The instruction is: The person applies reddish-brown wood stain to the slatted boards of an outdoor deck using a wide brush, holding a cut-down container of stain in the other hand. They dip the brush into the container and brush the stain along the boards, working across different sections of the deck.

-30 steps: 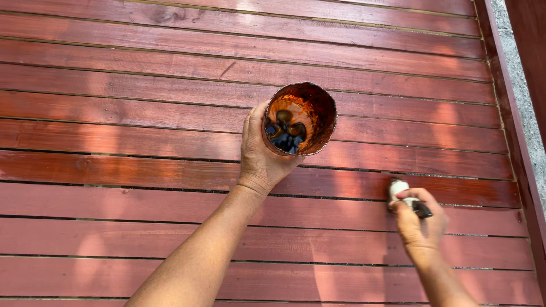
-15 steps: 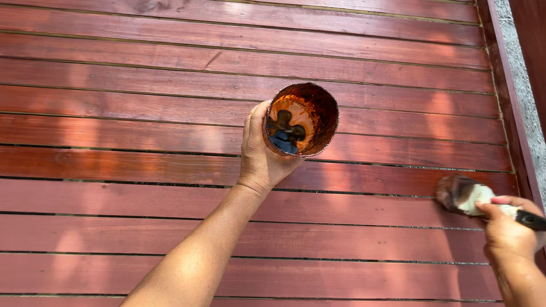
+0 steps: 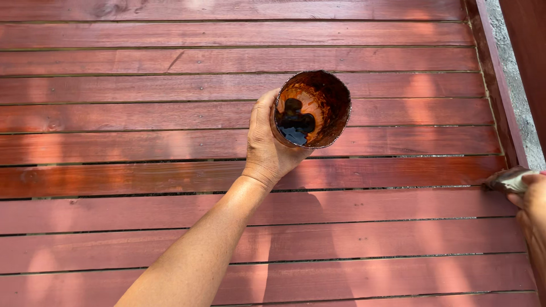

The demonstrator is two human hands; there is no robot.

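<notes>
**Brush run out to the deck's right edge**

My left hand (image 3: 267, 148) grips the cup (image 3: 311, 109), stain pooled inside, above mid-deck. My right hand (image 3: 529, 202) grips the brush (image 3: 506, 180); it has moved right since a second ago, bristles now at the deck (image 3: 142, 113) border. That board's stroke looks finished.

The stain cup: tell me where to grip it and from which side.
Grip the stain cup around its side wall below the rim, coming from the left, as the left hand does now. Its mouth is open and dark liquid pools inside, so a wrap on the wall probably keeps fingers out and the cup level.
</notes>
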